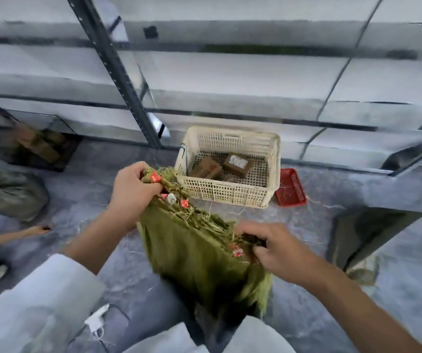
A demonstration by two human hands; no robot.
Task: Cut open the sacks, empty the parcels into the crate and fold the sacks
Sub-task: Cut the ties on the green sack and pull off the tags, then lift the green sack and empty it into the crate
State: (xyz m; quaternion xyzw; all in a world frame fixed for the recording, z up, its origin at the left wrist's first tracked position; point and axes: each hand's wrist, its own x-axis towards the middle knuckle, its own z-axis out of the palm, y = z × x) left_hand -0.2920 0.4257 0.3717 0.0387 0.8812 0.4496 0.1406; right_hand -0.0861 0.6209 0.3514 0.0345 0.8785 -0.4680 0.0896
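Two hands grip one green sack (194,253) by its frayed mouth: left hand (134,189), right hand (278,248) | white crate (230,193) beyond; about three cardboard parcels (237,162) inside; label unreadable | one red tray (291,188) beside crate

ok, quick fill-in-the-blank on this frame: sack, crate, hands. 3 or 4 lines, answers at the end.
1. Both hands, left hand and right hand, grip the frayed top edge of the ____ sack.
2. The white crate holds brown ____.
3. A small ____ tray lies on the floor beside the crate.

Missing words: green; parcels; red
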